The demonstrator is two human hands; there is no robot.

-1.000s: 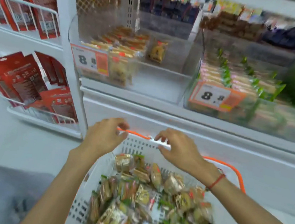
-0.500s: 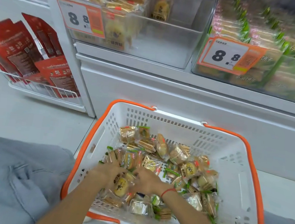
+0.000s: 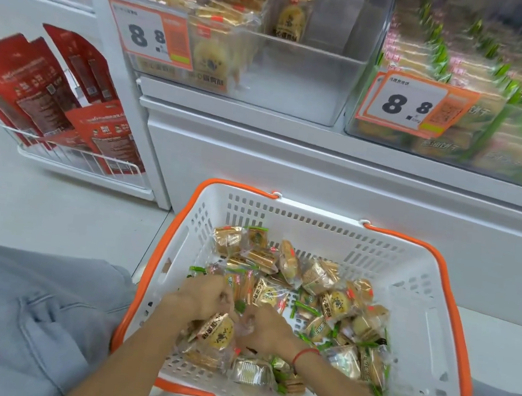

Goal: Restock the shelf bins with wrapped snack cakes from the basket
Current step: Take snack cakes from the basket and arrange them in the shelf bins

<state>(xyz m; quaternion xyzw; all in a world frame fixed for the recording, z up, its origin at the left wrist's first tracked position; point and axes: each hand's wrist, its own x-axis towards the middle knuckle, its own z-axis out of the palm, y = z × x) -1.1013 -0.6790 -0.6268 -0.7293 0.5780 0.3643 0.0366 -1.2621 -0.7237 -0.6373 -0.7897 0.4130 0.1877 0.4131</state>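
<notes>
A white basket with an orange rim (image 3: 324, 228) stands on the floor below the shelf, filled with several wrapped snack cakes (image 3: 323, 299). Both my hands are down in the pile near its front left. My left hand (image 3: 206, 295) curls around a round yellow cake in a clear wrapper (image 3: 217, 331). My right hand (image 3: 263, 326) pinches the same wrapper's edge from the right. Above, a clear shelf bin (image 3: 299, 81) holds similar yellow cakes on its left side. A second clear bin (image 3: 502, 127) to the right is packed with green-trimmed packets.
Orange price tags reading 8.8 (image 3: 148, 33) hang on both bin fronts. A white wire rack with red pouches (image 3: 59, 103) stands at the left. Grey trouser fabric (image 3: 18, 316) fills the lower left. The white shelf base (image 3: 321, 172) rises behind the basket.
My hands let go of the basket's far rim and dropped into the snack pile. They have since lifted a round yellow cake slightly. The view tilted down toward the basket.
</notes>
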